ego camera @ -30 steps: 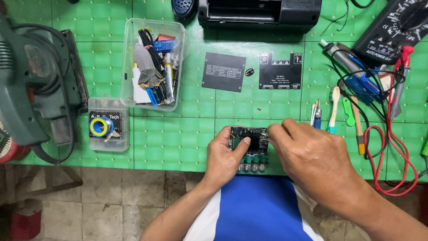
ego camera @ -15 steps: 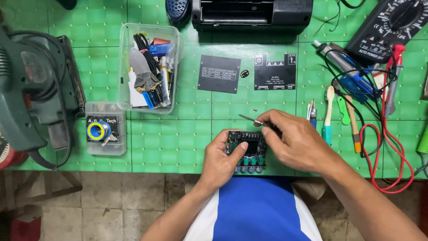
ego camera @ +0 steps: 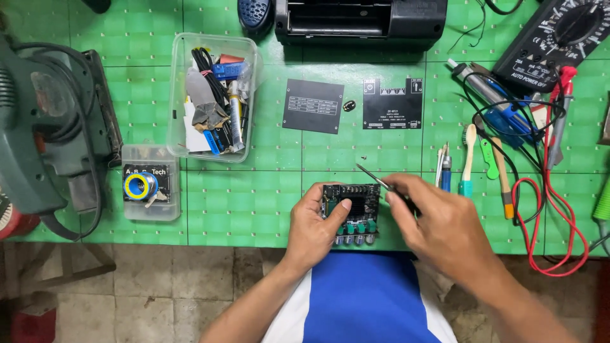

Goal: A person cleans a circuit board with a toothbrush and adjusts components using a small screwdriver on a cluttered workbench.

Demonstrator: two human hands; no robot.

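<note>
A small black circuit board with green knobs along its near edge sits at the front edge of the green table. My left hand grips the board's left side, thumb on top. My right hand holds thin metal tweezers, tips pointing up and left just above the board's far right corner.
Two black panels and a small dark part lie beyond the board. A clear box of parts, a solder case, a green sander, a multimeter, red leads and hand tools surround them.
My right hand lifted off the board, picked up the tweezers and moved slightly right. The left hand kept its grip on the board.
</note>
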